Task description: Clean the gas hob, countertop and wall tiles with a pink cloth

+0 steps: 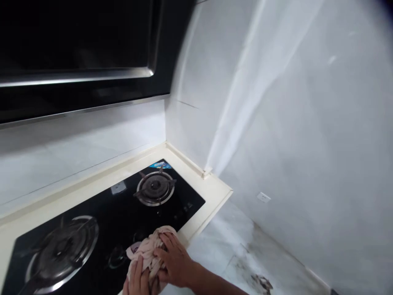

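A bunched pale pink cloth (150,250) sits at the front edge of the black glass gas stove (123,213). My right hand (176,260) grips its right side, fingers curled into the folds. On the lower left of the cloth is my left hand (137,280), its fingers closed over the fabric and partly cut off by the frame's bottom. Just left of the cloth a round control knob (117,257) shows. Two burners, one at the right (155,186) and one at the left (63,250), stand on the stove top.
A cream countertop (211,184) with a raised rim frames the stove. Above hangs a black range hood (76,49). Grey-white wall tiles (307,123) rise on the right, with a white socket (263,197). The floor (227,254) below has dark stains.
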`<act>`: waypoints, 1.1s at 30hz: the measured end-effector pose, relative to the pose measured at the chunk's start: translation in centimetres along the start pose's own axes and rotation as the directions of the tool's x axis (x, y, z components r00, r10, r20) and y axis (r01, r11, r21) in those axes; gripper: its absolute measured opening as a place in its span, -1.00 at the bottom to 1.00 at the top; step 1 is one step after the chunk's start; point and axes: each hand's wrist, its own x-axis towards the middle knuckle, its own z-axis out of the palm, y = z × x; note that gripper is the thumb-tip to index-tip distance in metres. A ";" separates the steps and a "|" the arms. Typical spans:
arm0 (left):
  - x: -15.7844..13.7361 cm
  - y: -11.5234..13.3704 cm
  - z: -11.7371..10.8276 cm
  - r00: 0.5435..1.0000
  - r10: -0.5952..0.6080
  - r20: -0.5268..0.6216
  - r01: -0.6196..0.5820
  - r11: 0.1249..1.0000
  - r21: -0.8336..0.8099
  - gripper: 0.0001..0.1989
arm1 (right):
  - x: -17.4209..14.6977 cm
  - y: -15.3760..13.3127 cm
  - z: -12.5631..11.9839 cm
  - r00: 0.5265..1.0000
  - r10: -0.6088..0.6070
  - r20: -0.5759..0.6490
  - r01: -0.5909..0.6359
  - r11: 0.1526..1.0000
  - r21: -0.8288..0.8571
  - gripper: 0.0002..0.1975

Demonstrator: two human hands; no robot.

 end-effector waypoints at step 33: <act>23.5 27.6 14.6 0.925 0.308 0.222 -0.285 0.950 -0.132 -0.62 | -2.6 27.5 -18.8 0.847 0.182 -0.498 -0.286 0.948 -0.138 -0.52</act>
